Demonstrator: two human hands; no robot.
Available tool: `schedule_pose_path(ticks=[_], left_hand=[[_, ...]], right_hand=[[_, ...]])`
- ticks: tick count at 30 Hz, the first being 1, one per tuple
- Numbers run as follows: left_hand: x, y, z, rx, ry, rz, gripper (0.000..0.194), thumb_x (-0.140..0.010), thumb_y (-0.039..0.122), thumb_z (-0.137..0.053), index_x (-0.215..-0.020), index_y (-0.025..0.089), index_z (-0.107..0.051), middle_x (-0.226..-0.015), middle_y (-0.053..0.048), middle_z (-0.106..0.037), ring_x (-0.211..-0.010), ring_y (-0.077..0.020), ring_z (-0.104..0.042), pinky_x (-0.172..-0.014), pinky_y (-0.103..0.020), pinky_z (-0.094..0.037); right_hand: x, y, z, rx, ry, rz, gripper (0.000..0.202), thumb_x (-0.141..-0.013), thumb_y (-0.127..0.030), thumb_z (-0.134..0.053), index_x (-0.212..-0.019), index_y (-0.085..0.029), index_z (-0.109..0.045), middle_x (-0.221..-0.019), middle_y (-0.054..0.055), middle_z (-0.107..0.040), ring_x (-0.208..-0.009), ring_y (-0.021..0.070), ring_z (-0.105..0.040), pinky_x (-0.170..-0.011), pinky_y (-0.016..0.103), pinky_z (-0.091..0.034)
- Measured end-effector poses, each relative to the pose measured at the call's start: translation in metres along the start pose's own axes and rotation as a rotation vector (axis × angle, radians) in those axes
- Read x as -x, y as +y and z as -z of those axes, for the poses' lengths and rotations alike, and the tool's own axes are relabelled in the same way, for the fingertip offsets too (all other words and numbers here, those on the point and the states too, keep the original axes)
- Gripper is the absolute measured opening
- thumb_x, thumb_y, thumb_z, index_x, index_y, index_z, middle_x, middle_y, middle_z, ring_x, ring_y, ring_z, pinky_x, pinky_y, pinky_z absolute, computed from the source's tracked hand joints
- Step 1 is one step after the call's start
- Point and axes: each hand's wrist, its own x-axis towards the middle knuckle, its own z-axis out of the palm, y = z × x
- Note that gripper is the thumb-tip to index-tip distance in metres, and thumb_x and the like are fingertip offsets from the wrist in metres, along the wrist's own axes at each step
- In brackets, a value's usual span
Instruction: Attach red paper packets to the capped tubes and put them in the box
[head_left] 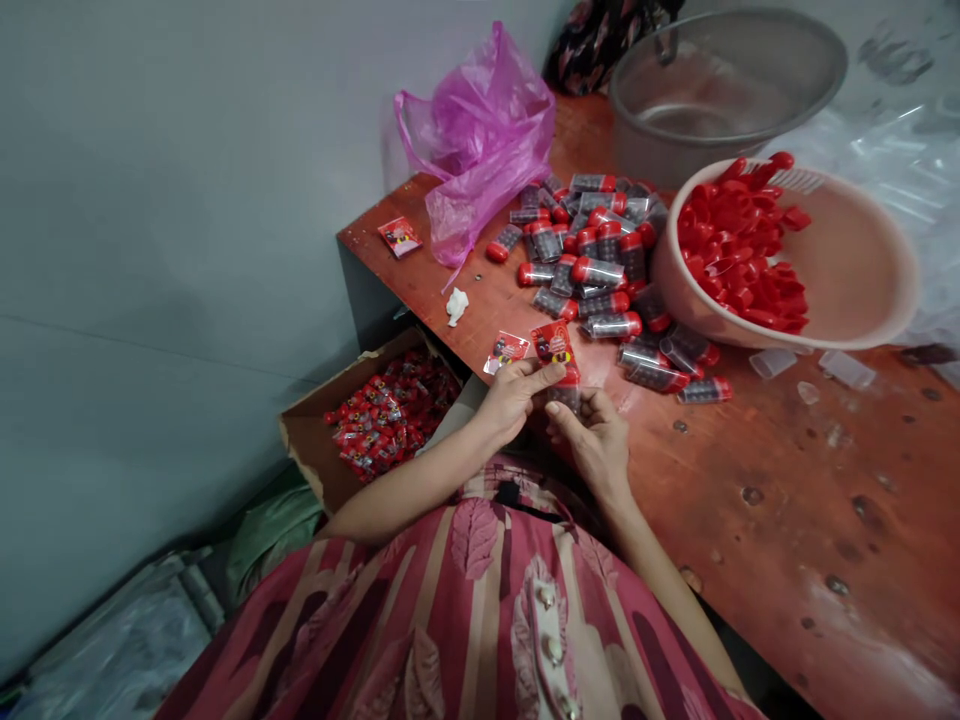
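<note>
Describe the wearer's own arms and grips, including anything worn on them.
The left grip and right grip are ungloved. Both the left forearm and right forearm show no sleeve, watch or bracelet; rings can't be ruled out. The garment has pink, maroon and cream stripes, a leaf pattern and pale round buttons in front.

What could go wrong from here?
The left hand and right hand hold a glossy red printed packet and a clear red-capped plastic tube near the edge of the red wooden table; a slip might drop them. Another red packet, lying beside the left hand, could be brushed off. The loosely heaped tubes might roll if bumped.
</note>
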Motion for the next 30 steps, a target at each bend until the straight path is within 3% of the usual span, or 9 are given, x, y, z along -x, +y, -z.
schedule_pose_path(ticks=[5,11,16,18,23,30], left_hand=[[0.000,0.001,0.007,-0.149,0.047,-0.040,0.032,-0.055,0.035,-0.081,-0.058,0.011,-0.059,-0.055,0.001,-0.059,-0.048,-0.0073,-0.052,-0.049,-0.021,-0.039],[-0.001,0.009,0.011,-0.256,-0.179,0.079,0.033,-0.063,0.042,-0.074,-0.065,0.009,-0.066,-0.053,-0.003,-0.061,-0.044,-0.0132,-0.055,-0.046,-0.026,-0.042],[0.001,-0.001,0.009,-0.384,0.020,-0.089,0.027,-0.060,0.037,-0.077,-0.060,0.011,-0.066,-0.055,-0.001,-0.062,-0.046,-0.0078,-0.051,-0.046,-0.021,-0.038],[0.004,-0.005,0.007,-0.376,0.048,-0.084,0.029,-0.062,0.039,-0.076,-0.060,0.012,-0.066,-0.053,-0.001,-0.060,-0.044,-0.0076,-0.050,-0.043,-0.020,-0.036],[0.009,-0.007,0.006,-0.244,-0.059,0.019,0.035,-0.064,0.045,-0.072,-0.059,0.012,-0.061,-0.047,-0.002,-0.057,-0.038,-0.0109,-0.051,-0.039,-0.023,-0.039],[0.017,0.000,0.018,-0.158,-0.306,0.149,0.029,-0.066,0.037,-0.070,-0.065,0.009,-0.063,-0.053,-0.006,-0.060,-0.046,-0.0163,-0.057,-0.049,-0.030,-0.047]], right_hand=[[-0.002,0.002,0.001,-0.020,-0.019,-0.012,0.027,-0.070,-0.036,-0.073,-0.082,-0.020,-0.055,-0.056,-0.006,-0.059,-0.044,0.0097,-0.055,-0.042,0.021,-0.045],[-0.004,0.006,0.004,-0.200,-0.177,-0.062,0.025,-0.071,-0.037,-0.071,-0.080,-0.019,-0.056,-0.054,-0.005,-0.060,-0.039,0.0086,-0.052,-0.037,0.019,-0.042],[-0.002,0.007,0.002,-0.055,0.003,-0.006,0.027,-0.068,-0.035,-0.075,-0.079,-0.019,-0.056,-0.053,-0.006,-0.059,-0.043,0.0094,-0.053,-0.041,0.020,-0.044],[-0.004,0.008,0.001,-0.100,-0.024,-0.031,0.027,-0.067,-0.035,-0.075,-0.078,-0.019,-0.055,-0.053,-0.006,-0.059,-0.041,0.0094,-0.053,-0.039,0.020,-0.043],[-0.007,0.009,0.002,-0.295,-0.205,-0.107,0.026,-0.068,-0.036,-0.074,-0.072,-0.019,-0.054,-0.055,-0.004,-0.063,-0.035,0.0072,-0.050,-0.031,0.016,-0.035],[0.002,0.004,0.004,-0.187,-0.198,-0.061,0.022,-0.069,-0.031,-0.074,-0.072,-0.019,-0.057,-0.047,-0.007,-0.058,-0.035,0.0073,-0.049,-0.033,0.017,-0.038]])
